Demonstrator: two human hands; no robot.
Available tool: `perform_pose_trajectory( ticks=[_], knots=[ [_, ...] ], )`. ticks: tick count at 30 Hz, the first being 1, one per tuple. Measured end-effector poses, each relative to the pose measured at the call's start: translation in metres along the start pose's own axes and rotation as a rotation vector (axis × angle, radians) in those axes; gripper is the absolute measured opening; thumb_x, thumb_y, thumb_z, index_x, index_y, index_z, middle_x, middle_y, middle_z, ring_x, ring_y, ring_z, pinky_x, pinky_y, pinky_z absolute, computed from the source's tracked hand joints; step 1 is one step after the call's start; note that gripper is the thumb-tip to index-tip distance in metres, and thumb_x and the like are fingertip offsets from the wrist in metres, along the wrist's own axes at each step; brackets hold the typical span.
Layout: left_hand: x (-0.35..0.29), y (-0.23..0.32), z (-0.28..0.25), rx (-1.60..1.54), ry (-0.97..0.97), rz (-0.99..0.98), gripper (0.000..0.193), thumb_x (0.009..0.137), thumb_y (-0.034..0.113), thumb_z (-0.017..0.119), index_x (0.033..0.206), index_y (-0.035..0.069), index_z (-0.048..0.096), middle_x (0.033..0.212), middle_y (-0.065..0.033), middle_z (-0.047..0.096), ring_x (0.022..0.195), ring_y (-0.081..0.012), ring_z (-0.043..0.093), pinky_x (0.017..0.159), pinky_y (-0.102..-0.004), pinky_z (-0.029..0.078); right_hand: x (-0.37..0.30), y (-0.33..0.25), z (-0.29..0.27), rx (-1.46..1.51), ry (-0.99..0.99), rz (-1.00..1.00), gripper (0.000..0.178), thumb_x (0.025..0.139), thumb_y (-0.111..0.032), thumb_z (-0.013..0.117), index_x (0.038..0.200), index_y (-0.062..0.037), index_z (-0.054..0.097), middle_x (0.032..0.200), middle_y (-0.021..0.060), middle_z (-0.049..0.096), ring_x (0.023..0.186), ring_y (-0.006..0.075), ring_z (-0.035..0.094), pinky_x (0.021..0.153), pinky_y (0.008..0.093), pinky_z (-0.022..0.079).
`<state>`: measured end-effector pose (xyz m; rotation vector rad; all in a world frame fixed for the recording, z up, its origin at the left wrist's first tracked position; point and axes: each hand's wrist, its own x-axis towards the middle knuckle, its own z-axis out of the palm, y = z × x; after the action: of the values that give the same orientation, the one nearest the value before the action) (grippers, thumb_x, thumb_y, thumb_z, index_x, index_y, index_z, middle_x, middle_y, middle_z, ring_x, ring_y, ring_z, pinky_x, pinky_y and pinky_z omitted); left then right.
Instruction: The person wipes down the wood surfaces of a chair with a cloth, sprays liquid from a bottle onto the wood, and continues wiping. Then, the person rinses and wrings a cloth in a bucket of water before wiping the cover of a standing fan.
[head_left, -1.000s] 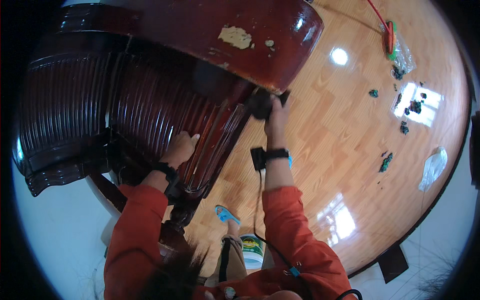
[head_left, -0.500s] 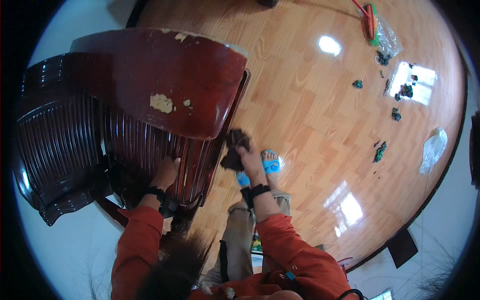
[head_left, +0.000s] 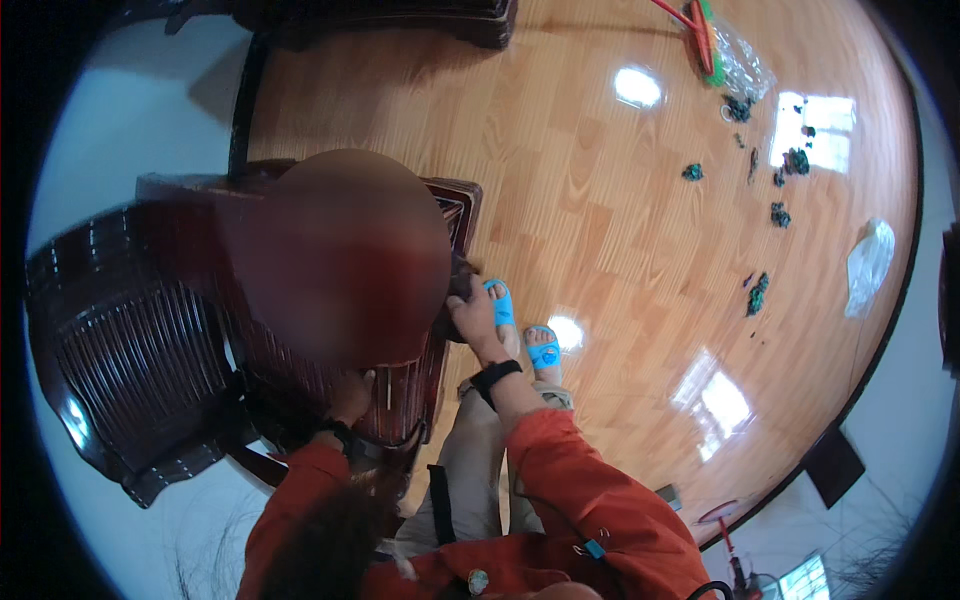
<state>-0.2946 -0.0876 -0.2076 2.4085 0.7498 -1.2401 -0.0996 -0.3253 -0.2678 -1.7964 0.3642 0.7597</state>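
A dark red wooden panel, blurred in the picture, covers much of the slatted wooden seat. My left hand is low at the seat's slats, close to the panel's near edge. Its thumb shows, but shadow and the panel obscure the other fingers. A dark brown cloth is bunched in my right hand, whose fingers are closed around it. That hand is beside the panel's right edge, above the floor next to my blue slippers.
A slatted wooden backrest curves along the left. On the wood-pattern floor at right lie several dark green scraps, clear plastic and a red-and-green broom head. Another dark wooden piece of furniture stands at the far side.
The panel appears lower in view, and its right edge is further left. My right hand with the cloth has shifted slightly left; my left hand sits lower. The view has also shifted, showing the far furniture.
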Motion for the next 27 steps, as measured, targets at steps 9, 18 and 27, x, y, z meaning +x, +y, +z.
perform_pose_trajectory(
  ticks=[9, 18, 27],
  knots=[
    [-0.004, -0.004, -0.017, 0.261, -0.375, 0.148, 0.043, 0.092, 0.017, 0.042, 0.134, 0.008, 0.040, 0.132, -0.0220, 0.043, 0.122, -0.0412, 0.038, 0.102, -0.0472, 0.031, 0.040, -0.151, -0.046, -0.218, -0.055, -0.737, 0.043, 0.073, -0.008, 0.057, 0.112, -0.0251, 0.061, 0.111, 0.0132, 0.054, 0.094, 0.0347, 0.052, 0.080, 0.0441, 0.047],
    [-0.016, 0.017, -0.047, 0.672, -0.336, 0.379, 0.074, 0.070, 0.006, 0.062, 0.136, 0.000, 0.031, 0.126, -0.0270, 0.046, 0.117, -0.0430, 0.043, 0.099, -0.0530, 0.032, -0.018, -0.137, -0.008, -0.040, 0.106, -0.279, 0.068, 0.067, -0.004, 0.067, 0.130, -0.0161, 0.043, 0.100, 0.0213, 0.048, 0.085, 0.0417, 0.055, 0.071, 0.0476, 0.048],
    [-0.039, 0.012, -0.064, -0.536, -0.264, 0.024, 0.055, 0.079, 0.015, 0.060, 0.128, 0.002, 0.039, 0.120, -0.0212, 0.051, 0.091, -0.0333, 0.059, 0.076, -0.0424, 0.049, -0.094, -0.091, 0.091, 0.379, 0.049, -0.182, 0.059, 0.078, -0.012, 0.066, 0.130, -0.0031, 0.039, 0.107, 0.0255, 0.051, 0.094, 0.0431, 0.055, 0.076, 0.0426, 0.048]
  ],
)
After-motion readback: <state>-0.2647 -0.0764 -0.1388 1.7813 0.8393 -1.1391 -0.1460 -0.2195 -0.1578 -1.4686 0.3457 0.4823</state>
